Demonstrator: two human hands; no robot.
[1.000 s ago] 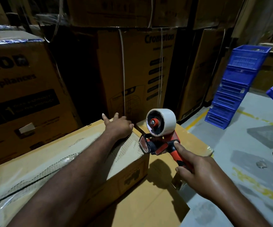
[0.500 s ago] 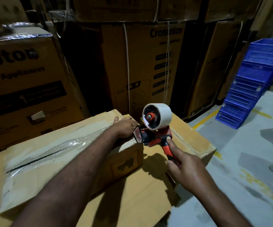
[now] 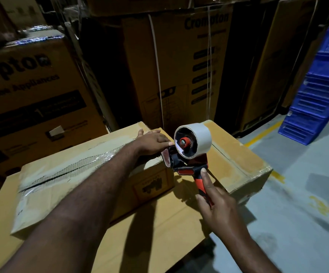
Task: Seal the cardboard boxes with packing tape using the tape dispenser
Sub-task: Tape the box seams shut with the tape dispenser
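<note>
Cardboard, brown, w/ a glossy clear strip already laid along its top seam (image 3: 65,170): that is the taped box (image 3: 41,201), taken here as ref. Its long axis, and the seam w/ it, is seen to run from the near-left end up to the far-right end.

At that far-right end the left grip (image 3: 151,141) is laid flat on the box top, fingers straight, nothing clasped, thumb side at or almost at the tape dispenser (image 3: 181,164). The dispenser is held just off the box's far-right edge, mouth turned toward the box, white roll (image 3: 199,138) above, handle slanting down and away from the box. The handle is clenched by the right grip (image 3: 220,211), index finger stretched up along it.

Whether tape is bridged from mouth to box can't be told; too dim.

Judged: strip approx. done, so the next move is prob. a tear-off or a fold-down over the end face, in line w/ the seam. The left grip is nearer that edge, so the tail is best pinned by it.

A 2nd box (image 3: 238,160) lies right of the ref box, beyond the dispenser.
</note>
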